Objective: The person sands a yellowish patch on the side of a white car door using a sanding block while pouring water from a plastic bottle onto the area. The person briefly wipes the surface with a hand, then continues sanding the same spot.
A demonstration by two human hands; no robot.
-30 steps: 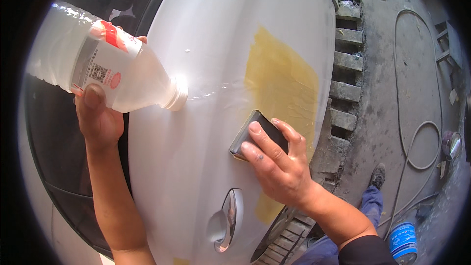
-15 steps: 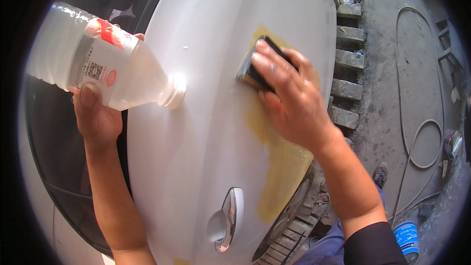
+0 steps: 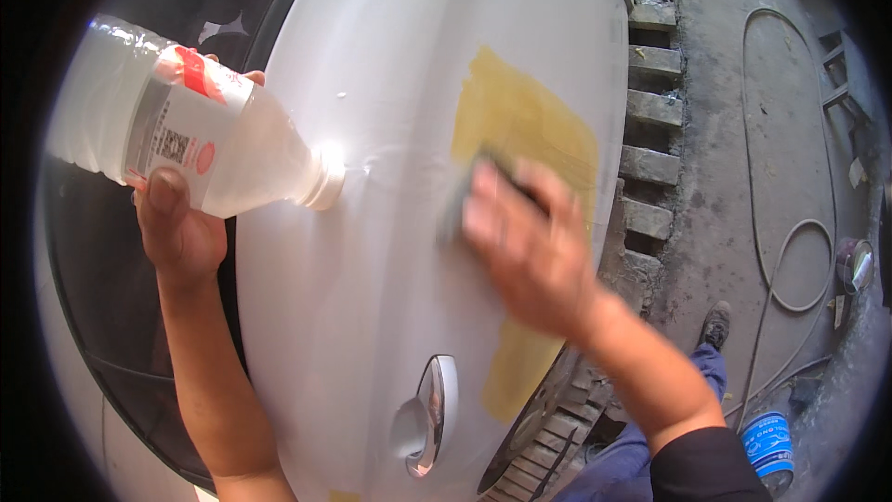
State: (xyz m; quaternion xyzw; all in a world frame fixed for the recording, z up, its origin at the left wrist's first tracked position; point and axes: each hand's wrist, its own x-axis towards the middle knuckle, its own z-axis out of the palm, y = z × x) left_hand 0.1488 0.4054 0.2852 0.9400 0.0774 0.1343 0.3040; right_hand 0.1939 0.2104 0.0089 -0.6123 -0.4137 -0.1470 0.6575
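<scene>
My left hand (image 3: 181, 228) is closed around a large clear plastic bottle (image 3: 265, 144) with a white and red label. The bottle lies tipped on its side, its white neck pointing right over the silver car door (image 3: 372, 270). My right hand (image 3: 534, 242) grips a dark sanding block (image 3: 455, 209), smeared by motion, against the door panel. Beneath and around that hand spreads a patch of yellow filler (image 3: 520, 112), its middle part hidden by the hand. Wet streaks show on the paint between bottle neck and block.
A chrome-trimmed door handle (image 3: 437, 416) sits nearer to me. Along the right runs a slatted floor grate (image 3: 650, 165) beside concrete. A hose (image 3: 751, 158) loops over the floor, and a blue can (image 3: 769, 446) stands by my leg. The dark car window (image 3: 111, 297) is at left.
My right hand has slid the block down the panel toward me, uncovering the upper part of the yellow patch. The bottle has barely shifted.
</scene>
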